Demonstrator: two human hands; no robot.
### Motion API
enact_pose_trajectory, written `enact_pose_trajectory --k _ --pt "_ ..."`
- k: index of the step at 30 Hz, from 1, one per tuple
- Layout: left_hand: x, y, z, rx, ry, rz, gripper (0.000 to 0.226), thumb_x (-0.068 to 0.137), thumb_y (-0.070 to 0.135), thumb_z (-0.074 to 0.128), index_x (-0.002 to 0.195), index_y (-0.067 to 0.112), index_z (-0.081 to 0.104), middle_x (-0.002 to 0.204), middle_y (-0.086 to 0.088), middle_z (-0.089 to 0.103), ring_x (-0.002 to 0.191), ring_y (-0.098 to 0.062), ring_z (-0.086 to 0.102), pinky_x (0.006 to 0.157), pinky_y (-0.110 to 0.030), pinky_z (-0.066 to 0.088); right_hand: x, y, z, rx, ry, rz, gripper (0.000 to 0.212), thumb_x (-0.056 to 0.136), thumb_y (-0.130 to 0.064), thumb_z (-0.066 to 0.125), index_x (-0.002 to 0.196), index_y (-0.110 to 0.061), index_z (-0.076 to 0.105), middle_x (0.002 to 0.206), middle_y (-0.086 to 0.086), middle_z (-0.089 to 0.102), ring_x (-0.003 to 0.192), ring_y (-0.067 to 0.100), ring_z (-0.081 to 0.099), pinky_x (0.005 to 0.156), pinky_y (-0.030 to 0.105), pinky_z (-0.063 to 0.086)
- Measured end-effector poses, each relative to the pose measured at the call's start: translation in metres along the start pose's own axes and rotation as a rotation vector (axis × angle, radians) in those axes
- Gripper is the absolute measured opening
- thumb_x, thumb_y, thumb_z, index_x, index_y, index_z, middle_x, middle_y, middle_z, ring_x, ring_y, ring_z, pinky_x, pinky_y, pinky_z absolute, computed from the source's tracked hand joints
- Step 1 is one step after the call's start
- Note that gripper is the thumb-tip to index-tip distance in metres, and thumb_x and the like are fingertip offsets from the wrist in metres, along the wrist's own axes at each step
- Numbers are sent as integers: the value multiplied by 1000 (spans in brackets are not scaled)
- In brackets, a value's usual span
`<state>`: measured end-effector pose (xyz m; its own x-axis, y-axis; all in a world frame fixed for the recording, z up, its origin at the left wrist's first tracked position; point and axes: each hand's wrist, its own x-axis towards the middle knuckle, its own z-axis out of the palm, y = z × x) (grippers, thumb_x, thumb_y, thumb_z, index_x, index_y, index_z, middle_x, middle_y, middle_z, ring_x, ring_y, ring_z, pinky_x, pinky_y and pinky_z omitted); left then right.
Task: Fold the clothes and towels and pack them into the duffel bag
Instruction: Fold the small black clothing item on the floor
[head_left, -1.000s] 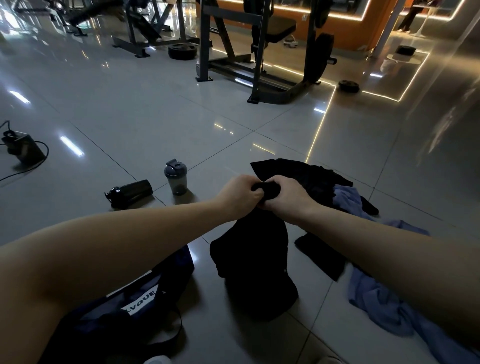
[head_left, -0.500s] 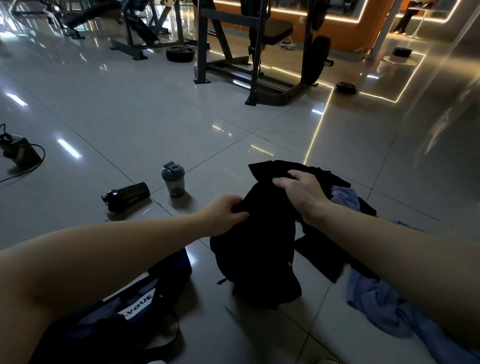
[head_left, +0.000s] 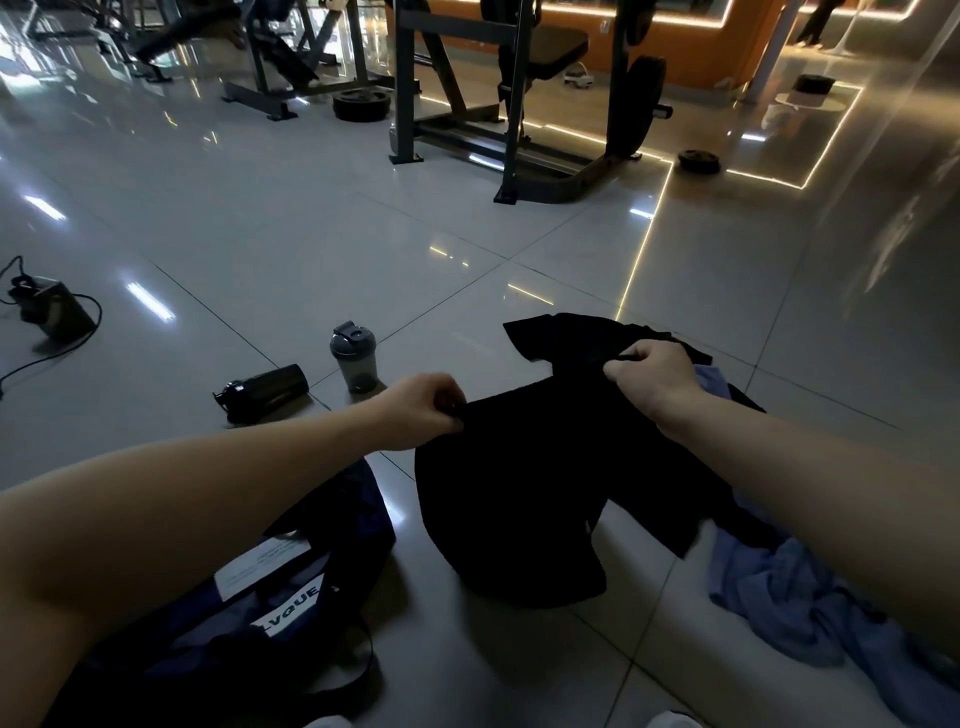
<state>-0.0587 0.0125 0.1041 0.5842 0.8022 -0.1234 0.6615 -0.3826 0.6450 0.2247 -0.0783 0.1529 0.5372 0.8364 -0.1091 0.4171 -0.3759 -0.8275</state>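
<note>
A black T-shirt (head_left: 524, 499) hangs stretched between my hands above the tiled floor, its lower part resting on the tiles. My left hand (head_left: 423, 410) pinches its top edge at the left. My right hand (head_left: 652, 376) grips the same edge further right and farther away. Another black garment (head_left: 566, 335) lies on the floor behind the shirt. A blue cloth (head_left: 795, 597) lies crumpled under my right forearm. The dark navy duffel bag (head_left: 270, 613) sits at the lower left, partly hidden by my left arm.
A black bottle (head_left: 265, 389) lies on its side next to an upright grey shaker (head_left: 354, 364), left of the shirt. A small device with a cable (head_left: 52, 312) sits far left. A weight bench rack (head_left: 514, 98) and weight plates (head_left: 361, 105) stand beyond.
My hands were together on a bunched part of the shirt; they have moved apart, left hand leftward and right hand rightward, spreading the shirt's top edge wide.
</note>
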Motion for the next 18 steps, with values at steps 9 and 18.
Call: enact_pose_trajectory --k 9,18 --pt "-15 23 -30 -104 2 263 26 74 17 57 88 37 49 92 -9 69 73 -34 58 65 -54 51 0 19 -10 0 -130 34 19 91 -26 62 85 -8 67 74 9 62 69 25 59 62 32 41" --pt "-11 16 -50 10 121 162 20 69 15 51 80 31 48 90 1 68 82 -23 63 75 -42 54 4 22 -15 -290 -266 -63 15 87 -6 62 79 -14 72 75 3 67 72 20 61 57 24 41"
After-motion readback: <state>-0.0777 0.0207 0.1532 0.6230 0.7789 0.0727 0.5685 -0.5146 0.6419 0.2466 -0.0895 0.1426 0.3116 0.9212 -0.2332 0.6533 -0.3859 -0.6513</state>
